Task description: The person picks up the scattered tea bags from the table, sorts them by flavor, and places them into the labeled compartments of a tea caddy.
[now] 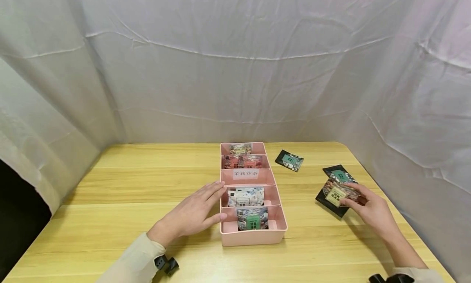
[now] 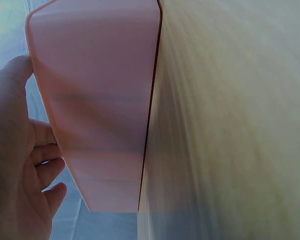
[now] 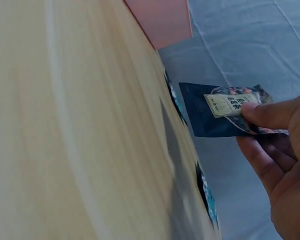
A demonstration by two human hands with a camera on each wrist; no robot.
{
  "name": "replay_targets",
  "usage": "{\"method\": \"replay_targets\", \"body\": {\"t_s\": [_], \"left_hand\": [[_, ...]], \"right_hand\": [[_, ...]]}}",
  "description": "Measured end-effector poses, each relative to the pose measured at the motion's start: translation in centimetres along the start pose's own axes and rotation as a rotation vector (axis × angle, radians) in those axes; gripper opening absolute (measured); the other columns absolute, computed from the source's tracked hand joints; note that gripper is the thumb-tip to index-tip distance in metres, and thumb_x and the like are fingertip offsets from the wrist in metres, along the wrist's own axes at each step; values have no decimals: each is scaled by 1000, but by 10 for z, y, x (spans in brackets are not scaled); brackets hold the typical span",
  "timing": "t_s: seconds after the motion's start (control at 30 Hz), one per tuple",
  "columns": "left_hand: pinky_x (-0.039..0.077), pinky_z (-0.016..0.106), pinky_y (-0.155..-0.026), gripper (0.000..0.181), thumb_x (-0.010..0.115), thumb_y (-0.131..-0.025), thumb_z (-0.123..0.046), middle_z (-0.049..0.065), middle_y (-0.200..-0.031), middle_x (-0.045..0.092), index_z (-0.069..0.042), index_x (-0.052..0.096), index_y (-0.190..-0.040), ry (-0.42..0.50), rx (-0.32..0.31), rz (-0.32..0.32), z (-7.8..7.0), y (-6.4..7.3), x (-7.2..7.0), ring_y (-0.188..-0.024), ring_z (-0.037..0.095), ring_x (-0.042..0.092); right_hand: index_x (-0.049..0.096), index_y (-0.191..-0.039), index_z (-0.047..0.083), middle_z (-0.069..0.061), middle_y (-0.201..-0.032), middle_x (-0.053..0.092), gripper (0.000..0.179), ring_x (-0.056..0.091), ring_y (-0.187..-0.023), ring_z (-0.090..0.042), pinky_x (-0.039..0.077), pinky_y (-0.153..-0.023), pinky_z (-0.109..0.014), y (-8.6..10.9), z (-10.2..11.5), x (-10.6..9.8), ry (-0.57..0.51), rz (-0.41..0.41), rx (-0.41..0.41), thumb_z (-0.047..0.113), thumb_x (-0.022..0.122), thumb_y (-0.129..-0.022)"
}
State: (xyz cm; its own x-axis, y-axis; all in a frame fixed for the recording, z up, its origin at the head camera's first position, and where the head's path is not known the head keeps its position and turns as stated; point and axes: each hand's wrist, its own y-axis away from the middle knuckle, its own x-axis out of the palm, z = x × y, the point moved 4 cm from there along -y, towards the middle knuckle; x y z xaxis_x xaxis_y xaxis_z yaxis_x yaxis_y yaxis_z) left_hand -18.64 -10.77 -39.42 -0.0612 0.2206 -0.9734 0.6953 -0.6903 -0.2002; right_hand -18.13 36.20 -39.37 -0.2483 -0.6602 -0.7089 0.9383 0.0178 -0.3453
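A long pink organizer box (image 1: 254, 239) with several compartments stands on the table, holding tea sachets. My left hand (image 1: 193, 211) touches the box's left rim with its fingers straight and spread. On the right, my right hand (image 1: 373, 211) pinches a dark tea sachet with a yellow label (image 1: 335, 196) between thumb and fingers. In the right wrist view this sachet (image 3: 222, 107) is lifted off the wood. A black and green tea sachet (image 1: 339, 174) lies partly hidden behind it. Another green-labelled sachet (image 1: 290, 160) rests right of the box's far end.
In the box, white sachets (image 1: 245, 197) and a green-labelled sachet (image 1: 253, 219) fill the near compartments; red sachets (image 1: 243, 162) and a yellow-labelled one (image 1: 240, 149) sit farther back. A paper label (image 1: 245, 174) marks the middle compartment. Grey cloth (image 1: 235, 90) hangs around the wooden table (image 1: 147, 185).
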Motion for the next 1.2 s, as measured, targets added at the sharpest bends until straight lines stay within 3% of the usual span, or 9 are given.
{"method": "replay_targets", "body": {"t_s": [0.3, 0.97, 1.2], "left_hand": [[17, 40, -118, 80, 29, -100, -63, 12, -160, 23, -4, 26, -154, -8, 9, -3, 0, 0, 0, -147, 23, 17], [16, 39, -118, 80, 30, -100, -63, 12, -160, 23, -4, 27, -154, -3, 7, -4, 0, -1, 0, -148, 22, 16], [16, 40, -118, 79, 29, -100, -63, 12, -160, 23, -5, 26, -155, -4, 10, -2, 1, -1, 1, -148, 22, 15]], "right_hand": [[59, -130, 6, -14, -98, 70, 48, 63, -82, 7, 53, -64, -12, -12, 16, 3, -31, 16, -9, 19, 76, -87], [59, -129, 7, -12, -99, 70, 43, 65, -84, 3, 54, -66, -15, -36, 54, 14, -86, 47, -76, 19, 74, -89], [59, -129, 9, -8, -95, 68, 42, 65, -76, -5, 50, -53, -22, -49, 69, 20, -91, 55, -123, 18, 73, -90]]}}
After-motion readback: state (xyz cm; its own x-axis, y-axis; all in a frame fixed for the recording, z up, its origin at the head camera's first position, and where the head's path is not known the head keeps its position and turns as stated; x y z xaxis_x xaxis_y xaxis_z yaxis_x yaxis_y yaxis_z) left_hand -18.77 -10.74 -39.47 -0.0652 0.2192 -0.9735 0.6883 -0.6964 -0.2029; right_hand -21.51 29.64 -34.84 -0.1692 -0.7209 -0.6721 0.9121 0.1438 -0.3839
